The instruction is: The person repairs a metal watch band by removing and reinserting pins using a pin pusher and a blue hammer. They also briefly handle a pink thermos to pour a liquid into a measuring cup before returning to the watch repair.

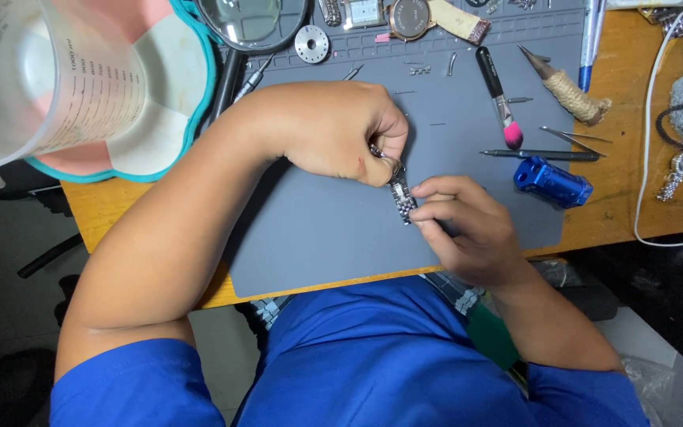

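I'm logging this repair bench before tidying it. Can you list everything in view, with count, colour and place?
watch band: one, silver, held between both hands over the mat
mat: one, grey, covering the table
table: one, orange-brown wood
brush: one, black handle, pink tip, mat upper right
blue tool: one, mat right edge
tweezers: one pair, metal, above the blue tool
watch: one, brown dial, tan strap, top of mat
magnifier: one, black rim, top centre
measuring cup: one, clear, top left
cable: one, white, right
left hand: pinching the band's upper end
right hand: gripping its lower end
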